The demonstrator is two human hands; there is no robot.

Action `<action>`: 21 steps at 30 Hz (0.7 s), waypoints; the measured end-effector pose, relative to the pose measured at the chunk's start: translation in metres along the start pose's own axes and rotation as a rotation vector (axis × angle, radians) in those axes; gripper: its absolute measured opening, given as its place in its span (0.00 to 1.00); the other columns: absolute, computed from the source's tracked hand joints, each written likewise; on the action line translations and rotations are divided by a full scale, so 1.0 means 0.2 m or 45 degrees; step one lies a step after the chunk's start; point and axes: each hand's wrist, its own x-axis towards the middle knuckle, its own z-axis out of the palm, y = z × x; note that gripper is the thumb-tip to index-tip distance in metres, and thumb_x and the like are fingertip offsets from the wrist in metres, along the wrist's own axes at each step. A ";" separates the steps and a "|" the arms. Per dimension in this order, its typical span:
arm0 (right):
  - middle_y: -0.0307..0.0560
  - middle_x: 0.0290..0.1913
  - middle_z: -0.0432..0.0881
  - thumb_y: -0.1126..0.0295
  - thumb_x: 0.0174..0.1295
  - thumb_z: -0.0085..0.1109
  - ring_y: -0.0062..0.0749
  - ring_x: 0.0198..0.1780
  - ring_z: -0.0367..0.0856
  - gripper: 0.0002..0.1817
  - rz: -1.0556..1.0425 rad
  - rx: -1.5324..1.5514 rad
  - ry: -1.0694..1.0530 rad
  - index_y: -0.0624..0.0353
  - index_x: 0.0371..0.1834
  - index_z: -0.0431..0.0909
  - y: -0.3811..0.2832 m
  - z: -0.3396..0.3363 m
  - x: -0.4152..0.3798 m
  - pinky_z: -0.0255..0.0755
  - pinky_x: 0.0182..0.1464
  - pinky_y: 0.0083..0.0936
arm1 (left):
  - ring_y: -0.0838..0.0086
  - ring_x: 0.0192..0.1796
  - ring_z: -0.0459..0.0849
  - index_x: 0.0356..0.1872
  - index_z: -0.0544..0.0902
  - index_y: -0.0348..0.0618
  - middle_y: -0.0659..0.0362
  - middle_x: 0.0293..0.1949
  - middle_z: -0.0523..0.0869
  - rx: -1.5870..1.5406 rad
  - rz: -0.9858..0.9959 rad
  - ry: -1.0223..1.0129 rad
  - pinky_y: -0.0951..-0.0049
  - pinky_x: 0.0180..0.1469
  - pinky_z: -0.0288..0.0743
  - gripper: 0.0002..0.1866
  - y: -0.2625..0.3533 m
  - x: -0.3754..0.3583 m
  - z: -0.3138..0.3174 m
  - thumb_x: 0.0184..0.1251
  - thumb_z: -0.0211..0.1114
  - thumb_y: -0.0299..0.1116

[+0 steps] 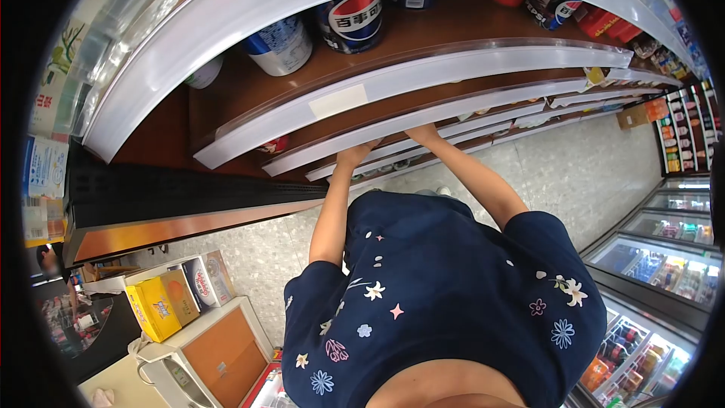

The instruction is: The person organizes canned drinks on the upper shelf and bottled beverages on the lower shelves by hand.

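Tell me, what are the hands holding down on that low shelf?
It cannot be told. Both the left hand and the right hand reach under a shelf edge, which hides the fingers.

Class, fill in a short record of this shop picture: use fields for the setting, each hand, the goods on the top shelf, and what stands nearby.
setting: shop aisle with wooden shelves edged in white price rails
left hand: reaching into a low shelf; what it touches is hidden
right hand: reaching into the same low shelf, beside the left
top shelf: Pepsi bottle, white-and-blue bottle
nearby: yellow boxes on a stand, drinks coolers
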 end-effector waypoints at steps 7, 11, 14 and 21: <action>0.51 0.36 0.86 0.58 0.58 0.66 0.42 0.38 0.85 0.17 0.457 0.271 -0.476 0.58 0.43 0.80 0.13 -0.19 -0.23 0.78 0.42 0.34 | 0.51 0.54 0.81 0.52 0.82 0.44 0.47 0.50 0.85 -0.094 -0.058 -0.102 0.60 0.56 0.74 0.24 0.15 0.01 0.13 0.54 0.70 0.41; 0.51 0.36 0.86 0.56 0.58 0.65 0.42 0.39 0.86 0.17 0.425 0.281 -0.612 0.58 0.43 0.80 0.25 -0.25 -0.30 0.78 0.43 0.33 | 0.50 0.55 0.81 0.52 0.82 0.43 0.45 0.49 0.85 0.001 -0.154 -0.234 0.60 0.56 0.74 0.23 0.21 0.06 0.20 0.54 0.70 0.41; 0.51 0.38 0.86 0.57 0.59 0.65 0.40 0.39 0.86 0.19 0.422 0.280 -0.614 0.59 0.46 0.79 0.27 -0.31 -0.30 0.78 0.43 0.32 | 0.50 0.55 0.81 0.52 0.82 0.44 0.45 0.50 0.84 -0.014 -0.166 -0.240 0.60 0.56 0.74 0.24 0.26 0.09 0.25 0.54 0.70 0.41; 0.54 0.44 0.84 0.60 0.61 0.62 0.41 0.44 0.83 0.19 0.312 0.369 -0.410 0.62 0.49 0.77 0.29 -0.31 -0.13 0.75 0.48 0.34 | 0.63 0.50 0.83 0.54 0.80 0.42 0.53 0.49 0.85 -0.060 0.034 -0.175 0.66 0.53 0.77 0.24 0.21 0.20 0.45 0.58 0.73 0.38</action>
